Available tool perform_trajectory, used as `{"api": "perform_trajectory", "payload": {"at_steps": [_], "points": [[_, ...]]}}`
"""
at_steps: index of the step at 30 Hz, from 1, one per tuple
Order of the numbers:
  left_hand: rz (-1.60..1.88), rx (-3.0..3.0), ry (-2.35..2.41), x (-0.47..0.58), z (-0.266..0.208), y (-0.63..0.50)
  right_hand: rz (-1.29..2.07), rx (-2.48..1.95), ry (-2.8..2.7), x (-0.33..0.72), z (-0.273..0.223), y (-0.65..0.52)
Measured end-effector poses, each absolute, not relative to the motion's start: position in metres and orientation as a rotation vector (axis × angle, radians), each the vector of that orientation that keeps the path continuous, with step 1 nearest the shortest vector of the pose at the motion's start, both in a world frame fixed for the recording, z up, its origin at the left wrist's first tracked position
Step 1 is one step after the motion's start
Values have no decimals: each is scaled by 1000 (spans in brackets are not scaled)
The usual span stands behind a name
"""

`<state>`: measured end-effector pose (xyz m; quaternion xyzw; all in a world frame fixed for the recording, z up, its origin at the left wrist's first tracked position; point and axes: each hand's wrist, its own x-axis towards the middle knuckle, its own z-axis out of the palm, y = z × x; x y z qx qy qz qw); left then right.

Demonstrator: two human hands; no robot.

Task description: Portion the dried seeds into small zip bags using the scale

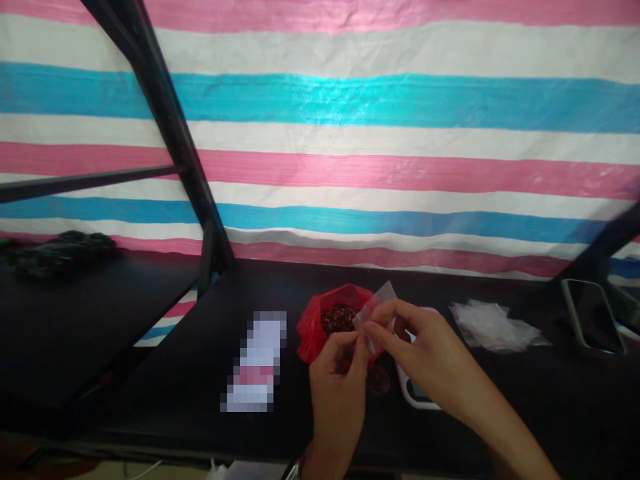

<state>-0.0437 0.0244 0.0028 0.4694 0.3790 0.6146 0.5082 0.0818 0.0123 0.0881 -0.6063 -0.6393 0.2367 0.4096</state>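
Note:
Between my two hands is a small clear plastic bag [384,294], pinched near one end. My left hand [339,387] grips it with thumb and forefinger from below left. Thumb and fingers of my right hand [417,340] close on it from the right. Just behind the hands stands a red plastic bag [313,328], its mouth open, with small brown dried bits [337,319] inside. A white device like a small scale [413,398] lies partly hidden under my right hand. Beside it on the table is a small round clear object [379,381], hard to make out.
A pile of clear plastic bags [497,325] lies right of my hands, with a phone [593,316] farther right. On the left a blurred-out white and pink item [257,360] rests on the black table [190,400]. Dark metal posts [170,133] stand before a striped sheet [375,100].

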Motion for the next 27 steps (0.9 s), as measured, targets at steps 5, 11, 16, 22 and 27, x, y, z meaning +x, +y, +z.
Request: {"api": "perform_trajectory", "payload": {"at_steps": [5, 11, 16, 22, 27], "points": [[1591, 1249, 1066, -48, -2, 36, 814, -1527, -1649, 76, 90, 28], [1704, 1522, 1066, -49, -4, 44, 834, -1451, -1656, 91, 82, 35], [1899, 1955, 1133, -52, -4, 45, 538, -1625, -1660, 99, 76, 21], [1489, 2539, 921, -64, -7, 42, 786, -1411, -1552, 100, 72, 6], [1621, 2508, 882, -63, -12, 47, 808, -1442, -1490, 100, 68, 2]]}}
